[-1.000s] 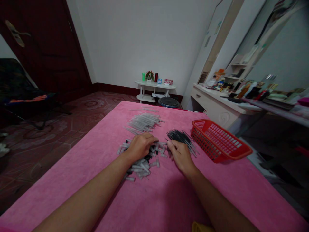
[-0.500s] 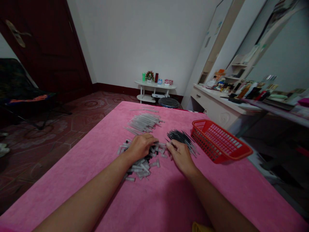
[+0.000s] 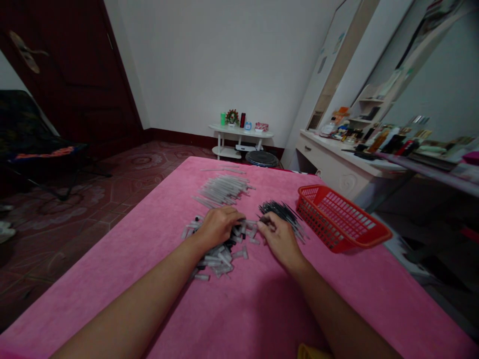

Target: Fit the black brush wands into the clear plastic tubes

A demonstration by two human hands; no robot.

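On the pink cloth-covered table (image 3: 243, 309) lies a heap of short clear pen caps (image 3: 220, 254). My left hand (image 3: 217, 227) rests on top of that heap with its fingers curled down among the caps. My right hand (image 3: 279, 239) sits just right of the heap, fingers pinched on a thin black piece from the pile of black pen refills (image 3: 282, 214). Farther back lies a pile of clear pen barrels (image 3: 222, 189).
A red plastic basket (image 3: 340, 217) stands at the right of the table, close to the black refills. Beyond are a dressing table with bottles (image 3: 359, 149), a small white side table (image 3: 241, 134), a dark door (image 3: 71, 75) and a chair (image 3: 33, 144) at left.
My right hand's fingers have drawn together at the near end of the black refills. My left hand has stayed on the cap heap.
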